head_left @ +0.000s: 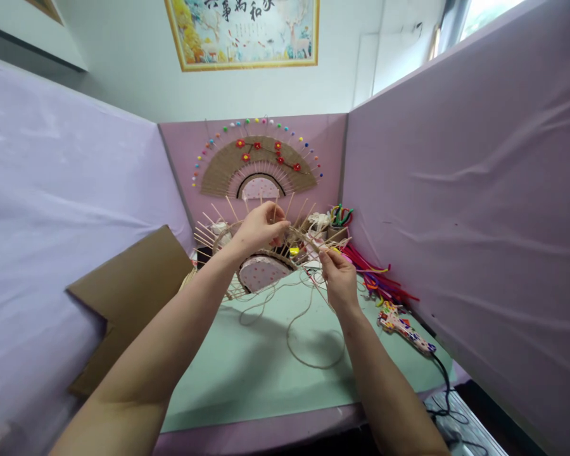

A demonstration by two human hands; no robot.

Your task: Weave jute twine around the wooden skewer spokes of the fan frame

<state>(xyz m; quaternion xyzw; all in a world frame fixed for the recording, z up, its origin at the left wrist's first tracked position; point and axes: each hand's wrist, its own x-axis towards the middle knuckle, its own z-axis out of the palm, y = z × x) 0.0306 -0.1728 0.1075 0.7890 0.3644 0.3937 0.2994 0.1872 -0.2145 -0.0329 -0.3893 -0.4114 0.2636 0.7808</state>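
A half-made fan frame (263, 273) stands tilted above the table, with thin wooden sticks spreading from a half-round base in pink dotted cloth. Twine is woven through some of its sticks. My left hand (268, 225) reaches over the base, its fingers bent closed around the sticks at the right part of the frame; what lies under the fingertips is partly hidden. To its right, my right hand (338, 275) pinches the twine, close to the right-hand sticks. Loose twine (308, 366) trails below in a wide loop on the green table mat (247, 380).
A finished fan (261, 158) with red flowers is pinned to the back panel. Brown cardboard (133, 291) leans at left. Pipe cleaners (380, 278), a patterned glue gun (406, 326) with a black cord, and a pot of tools (338, 229) stand or lie at right. Fabric-covered panels enclose three sides.
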